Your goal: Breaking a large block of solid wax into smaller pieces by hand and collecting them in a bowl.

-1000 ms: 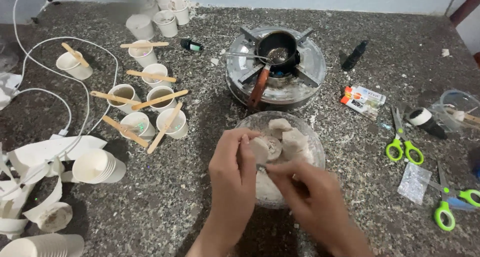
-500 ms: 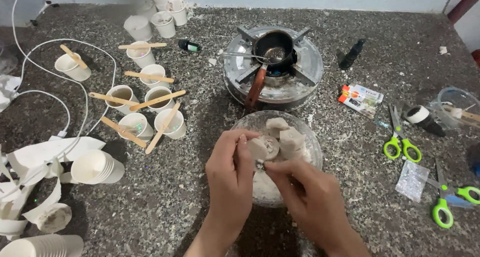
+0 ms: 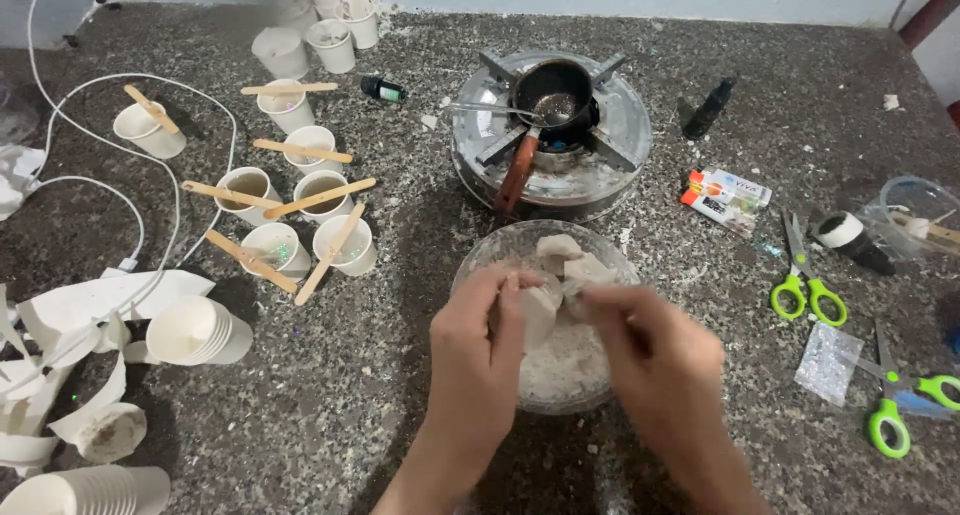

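Up close, pale wax chunk [image 3: 540,313], crumbly, in hands [image 3: 480,350]

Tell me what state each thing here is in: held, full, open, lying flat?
Left hand: closed on a pale wax chunk over the glass bowl.
Right hand: fingers curled over the bowl; grip unclear.
Glass bowl: upright, holding chunks and crumbs.
Small pot: upright on the burner.
Paper cups: upright, sticks laid across.
Green scissors: lying flat, closed.

right hand [image 3: 655,360] blurred — grip unreadable
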